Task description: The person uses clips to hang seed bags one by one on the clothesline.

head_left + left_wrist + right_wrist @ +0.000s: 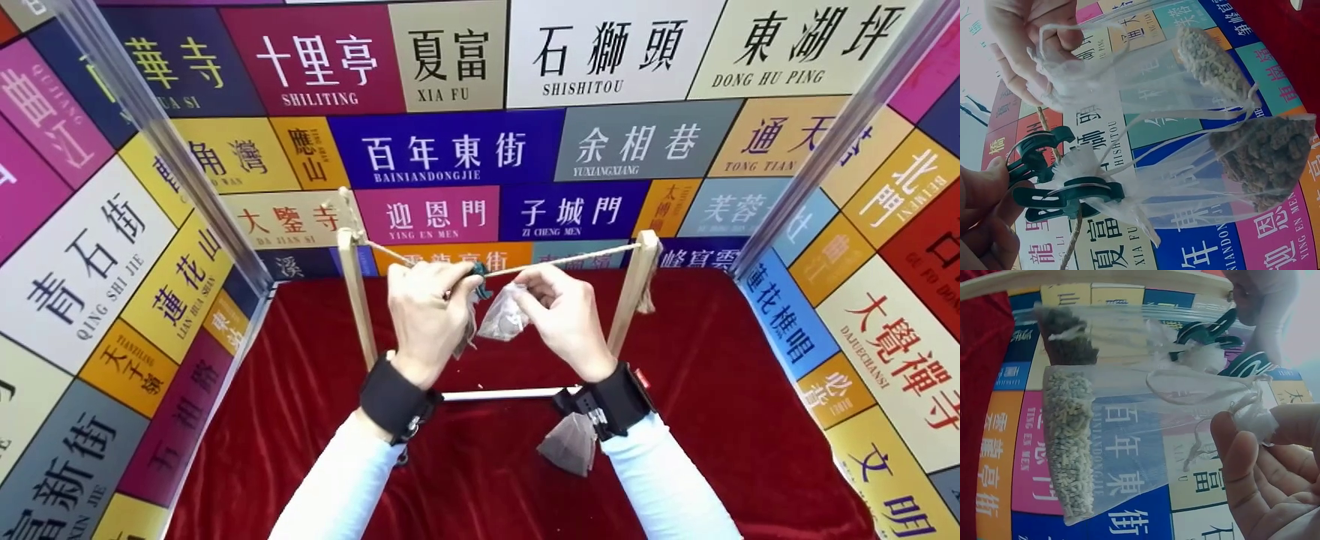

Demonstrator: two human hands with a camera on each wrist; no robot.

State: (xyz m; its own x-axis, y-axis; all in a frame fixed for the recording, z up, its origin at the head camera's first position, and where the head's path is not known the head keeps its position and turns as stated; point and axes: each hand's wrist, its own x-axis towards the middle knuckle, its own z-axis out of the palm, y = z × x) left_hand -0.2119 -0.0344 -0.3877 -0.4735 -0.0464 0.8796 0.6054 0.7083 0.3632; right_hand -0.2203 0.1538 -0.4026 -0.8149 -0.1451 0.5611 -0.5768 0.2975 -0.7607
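My left hand (427, 319) pinches a dark green clip (1037, 151) at the rope (585, 257). Right beside it, a second green clip (1072, 197) clamps the gathered neck of a sheer drawstring pouch to the rope. Brown lumps (1269, 163) fill that pouch's bottom. Close by on the right, my right hand (562, 311) pinches the bunched top of another sheer drawstring pouch (1129, 433) between thumb and fingertips. Pale pellets (1069, 444) lie in its lower end, and it hangs just below the rope, its cord looping loose.
Two wooden posts, left (358, 300) and right (634, 292), carry the rope, with a pale crossbar (510, 393) low between them. A further sheer pouch (570, 446) lies on the red cloth (300, 465) near my right wrist. Panels with printed signs (450, 146) stand around the cloth.
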